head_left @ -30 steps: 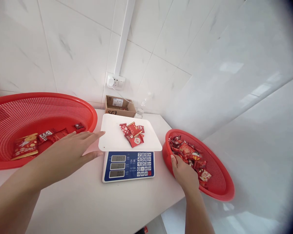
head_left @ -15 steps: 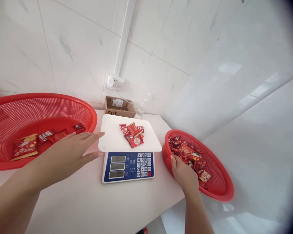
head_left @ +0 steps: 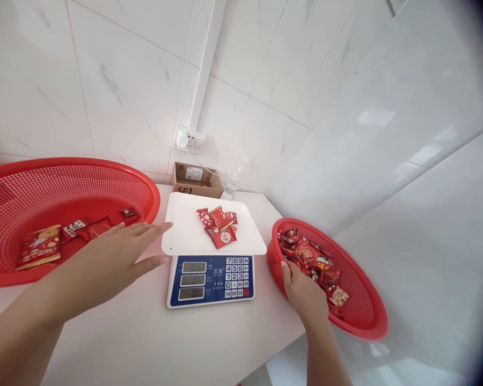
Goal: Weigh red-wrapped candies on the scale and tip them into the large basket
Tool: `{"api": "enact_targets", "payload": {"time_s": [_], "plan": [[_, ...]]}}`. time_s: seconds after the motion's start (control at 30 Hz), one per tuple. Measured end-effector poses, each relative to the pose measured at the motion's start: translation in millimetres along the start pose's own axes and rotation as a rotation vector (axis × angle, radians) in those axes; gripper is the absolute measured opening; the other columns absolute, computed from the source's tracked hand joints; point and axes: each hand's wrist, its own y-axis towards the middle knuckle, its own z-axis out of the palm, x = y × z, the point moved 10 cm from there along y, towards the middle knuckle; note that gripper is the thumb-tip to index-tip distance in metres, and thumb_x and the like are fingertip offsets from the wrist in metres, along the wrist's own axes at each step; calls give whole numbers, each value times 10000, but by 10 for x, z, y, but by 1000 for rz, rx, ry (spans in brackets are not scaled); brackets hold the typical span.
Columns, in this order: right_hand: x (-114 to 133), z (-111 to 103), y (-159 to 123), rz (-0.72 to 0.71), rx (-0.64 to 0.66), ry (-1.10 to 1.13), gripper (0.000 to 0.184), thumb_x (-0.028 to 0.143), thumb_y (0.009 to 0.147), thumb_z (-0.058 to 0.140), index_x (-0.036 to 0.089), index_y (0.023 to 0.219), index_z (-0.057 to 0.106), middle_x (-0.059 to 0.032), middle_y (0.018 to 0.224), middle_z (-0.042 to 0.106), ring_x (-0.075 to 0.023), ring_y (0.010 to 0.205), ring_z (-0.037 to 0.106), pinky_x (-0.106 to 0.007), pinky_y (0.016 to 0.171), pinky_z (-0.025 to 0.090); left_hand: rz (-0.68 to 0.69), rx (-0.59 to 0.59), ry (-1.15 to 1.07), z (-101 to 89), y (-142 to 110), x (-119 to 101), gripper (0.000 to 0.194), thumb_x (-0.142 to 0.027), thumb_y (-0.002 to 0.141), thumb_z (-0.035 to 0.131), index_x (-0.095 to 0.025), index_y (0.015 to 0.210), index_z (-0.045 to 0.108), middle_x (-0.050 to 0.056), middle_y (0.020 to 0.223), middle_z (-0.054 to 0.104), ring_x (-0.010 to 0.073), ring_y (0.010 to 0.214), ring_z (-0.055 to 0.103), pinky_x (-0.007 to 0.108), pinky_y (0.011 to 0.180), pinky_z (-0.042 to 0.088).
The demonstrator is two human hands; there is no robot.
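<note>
From your head camera, a cardboard box (head_left: pixel 203 190) and a clear container (head_left: pixel 228 191) stand behind the scale (head_left: pixel 219 279) at the frame's centre, below a wall socket (head_left: pixel 190 140). Your left hand (head_left: pixel 121 254), fingers spread and holding nothing, covers part of the left red basket (head_left: pixel 84 182). Your right hand (head_left: pixel 306 292) hides the near rim of the right red basket (head_left: pixel 362 305); you can't tell what its hidden fingers hold. On the scale's white tray (head_left: pixel 183 228), your shiny red snack packets (head_left: pixel 221 228) overlap in a loose heap, some gold-edged.
</note>
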Motion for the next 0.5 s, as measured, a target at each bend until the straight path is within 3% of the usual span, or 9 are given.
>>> {"api": "enact_targets", "payload": {"time_s": [0.07, 0.5], "plan": [[-2, 6, 3, 1, 0, -3, 573, 469, 941, 94, 230, 1225, 531, -119, 1006, 694, -301, 896, 652, -428, 754, 467, -8, 40, 10, 37, -1, 7, 607, -628, 872, 270, -352, 1412, 295, -39, 1416, 468, 254, 1264, 460, 423, 958, 405], [4, -14, -13, 3, -11, 0, 576, 470, 945, 108, 223, 1263, 521, -132, 1006, 693, -281, 879, 659, -403, 747, 471, -7, 33, -8, 0, -16, -19, 589, -602, 882, 292, -335, 1406, 317, -9, 1417, 469, 265, 1260, 459, 422, 946, 404]]}}
